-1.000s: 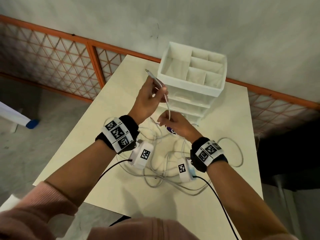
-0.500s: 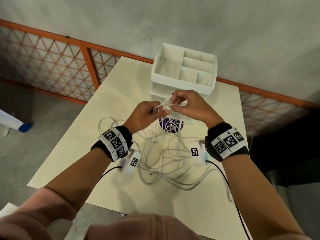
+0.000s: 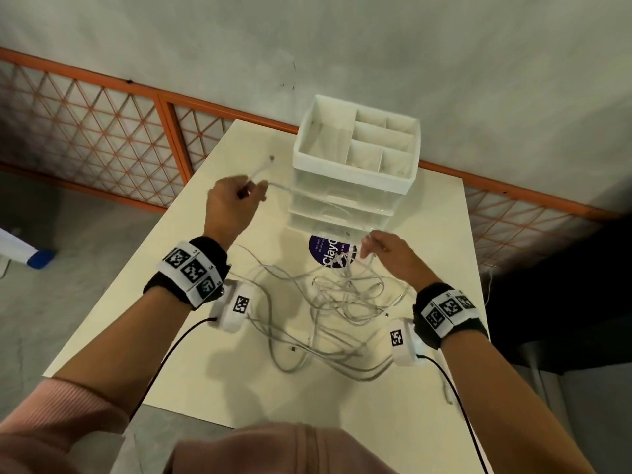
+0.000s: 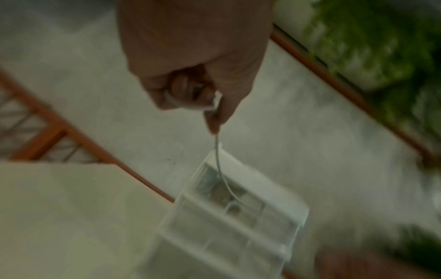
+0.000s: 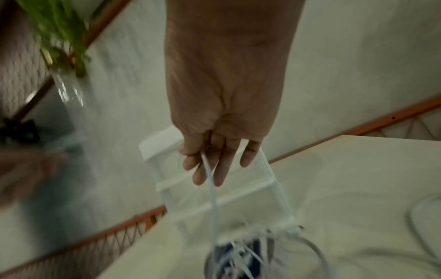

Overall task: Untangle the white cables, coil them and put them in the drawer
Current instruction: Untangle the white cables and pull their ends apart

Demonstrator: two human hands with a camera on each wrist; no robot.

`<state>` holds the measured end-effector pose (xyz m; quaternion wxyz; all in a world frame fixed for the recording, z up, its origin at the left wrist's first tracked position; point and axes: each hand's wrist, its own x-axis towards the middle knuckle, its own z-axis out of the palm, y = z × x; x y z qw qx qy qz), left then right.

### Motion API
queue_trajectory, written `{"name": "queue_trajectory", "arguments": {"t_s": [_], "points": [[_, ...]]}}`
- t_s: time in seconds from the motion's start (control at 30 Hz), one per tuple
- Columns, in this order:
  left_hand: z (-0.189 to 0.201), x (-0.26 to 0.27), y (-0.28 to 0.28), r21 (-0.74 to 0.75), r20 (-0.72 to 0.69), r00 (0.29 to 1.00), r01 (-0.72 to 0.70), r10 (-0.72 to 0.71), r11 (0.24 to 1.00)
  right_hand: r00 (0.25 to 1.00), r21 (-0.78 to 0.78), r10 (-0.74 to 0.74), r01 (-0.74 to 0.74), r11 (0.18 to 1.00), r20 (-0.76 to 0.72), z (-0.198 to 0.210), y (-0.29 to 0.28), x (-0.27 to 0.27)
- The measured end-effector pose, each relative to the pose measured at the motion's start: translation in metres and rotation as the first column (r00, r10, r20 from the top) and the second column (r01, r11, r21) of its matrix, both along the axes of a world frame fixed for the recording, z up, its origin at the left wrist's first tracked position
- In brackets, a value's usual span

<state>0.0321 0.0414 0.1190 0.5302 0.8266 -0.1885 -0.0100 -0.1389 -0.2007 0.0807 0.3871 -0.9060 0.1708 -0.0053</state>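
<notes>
Clearly the task is at an early stage. From the head view, most of the white cables (image 3: 342,302) lie as one loose tangle on the worktop (image 3: 427,405), near its middle, partly over a purple sticker (image 3: 325,254); no coil is made yet, as far as I can see. The left hand (image 3: 232,206), at about 10 o'clock from the tangle, is raised and closed around one cable, whose plug end (image 3: 271,159) sticks out beyond the fingers; this strand runs in the air towards the right hand (image 3: 386,254), which is at about 1 o'clock from the heap and takes the strands at its top with the fingertips. The drawer unit (image 3: 355,186) stands at 12 o'clock, at the far side of the worktop; its drawers look closed, and the open tray on top shows no cable.

From the left wrist view, which is blurred, the fingers (image 4: 186,88) are curled tightly on the thin cable (image 4: 219,162), which hangs down in front of the drawer unit (image 4: 229,217).

From the right wrist view, the fingers (image 5: 222,166) are nearly straight, and one strand (image 5: 211,188) passes between them down to the tangle (image 5: 241,254); whether the thumb pinches it I cannot tell.

So one cable is being pulled free; separating the others, coiling and storing all remain.
</notes>
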Motion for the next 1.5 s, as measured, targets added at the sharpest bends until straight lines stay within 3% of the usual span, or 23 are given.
{"name": "queue_trajectory", "arguments": {"t_s": [0.07,0.1,0.17,0.23,0.3,0.4,0.47,0.53,0.6,0.73,0.8,0.9,1.0,1.07,1.13,1.23,1.37,1.5], "points": [[-0.023,0.0,0.002,0.279,-0.057,0.998,0.016,0.0,0.96,0.989,0.042,-0.082,0.077,0.996,0.127,0.015,-0.003,0.007],[-0.031,-0.004,0.002,0.324,-0.099,0.995,0.034,-0.002,0.945,0.983,0.051,-0.101,0.094,0.994,0.151,0.024,-0.002,0.01],[-0.036,-0.015,-0.004,0.277,-0.099,0.995,0.048,-0.021,0.96,0.992,0.041,-0.063,0.059,0.997,0.109,0.045,0.007,0.014],[-0.03,-0.027,-0.016,0.187,-0.019,0.996,0.086,-0.084,0.979,0.997,-0.019,0.067,-0.068,0.998,-0.026,0.064,0.022,0.017],[-0.02,-0.039,-0.028,0.103,0.004,0.972,0.235,-0.237,0.967,0.973,-0.042,0.195,-0.202,0.978,-0.126,0.073,0.035,0.02],[-0.01,-0.046,-0.04,0.068,-0.077,0.855,0.519,-0.514,0.852,0.957,0.011,0.27,-0.27,0.963,-0.11,0.079,0.044,0.024],[-0.01,-0.043,-0.041,0.08,-0.089,0.809,0.587,-0.58,0.806,0.964,0.067,0.258,-0.254,0.965,-0.064,0.082,0.041,0.023],[-0.011,-0.037,-0.039,0.105,-0.029,0.83,0.557,-0.557,0.824,0.978,0.156,0.209,-0.203,0.967,-0.021,0.079,0.034,0.02],[-0.007,-0.029,-0.038,0.058,0.103,0.884,0.452,-0.455,0.89,0.983,0.201,0.182,-0.178,0.963,0.001,0.065,0.024,0.015],[0.015,-0.015,-0.034,-0.145,0.3,0.948,0.16,-0.11,0.976,0.935,0.165,0.262,-0.227,0.96,-0.238,0.01,0.011,-0.001],[0.011,-0.013,-0.031,-0.146,0.319,0.948,0.049,0.0,0.988,0.946,0.099,0.202,-0.182,0.978,-0.255,-0.011,0.008,-0.008],[-0.018,-0.016,-0.021,-0.016,0.238,0.969,-0.062,0.064,0.998,0.994,0.005,0.056,-0.056,0.998,-0.099,-0.005,0.004,-0.009],[-0.046,-0.017,-0.011,0.21,0.046,0.996,-0.089,0.081,0.974,0.982,0.13,-0.064,0.041,0.991,0.177,0.024,0.001,-0.003],[-0.051,-0.018,-0.007,0.18,0.036,0.997,-0.076,0.07,0.981,0.951,0.214,-0.118,0.056,0.975,0.286,0.051,0.002,0.001],[-0.039,-0.025,-0.009,-0.009,0.094,0.995,-0.028,0.029,1.0,0.955,0.203,-0.095,0.038,0.978,0.279,0.075,0.009,0.002],[-0.009,-0.039,-0.023,-0.221,0.038,0.988,0.157,-0.152,0.963,0.979,0.133,0.019,-0.047,0.99,0.204,0.094,0.026,0.005],[0.005,-0.048,-0.032,-0.081,-0.018,0.865,0.499,-0.502,0.863,0.967,0.15,0.029,-0.068,0.986,0.251,0.104,0.041,0.012],[0.009,-0.051,-0.025,-0.118,-0.083,0.831,0.54,-0.55,0.833,0.962,0.152,-0.028,-0.014,0.988,0.271,0.104,0.036,0.009]]}}
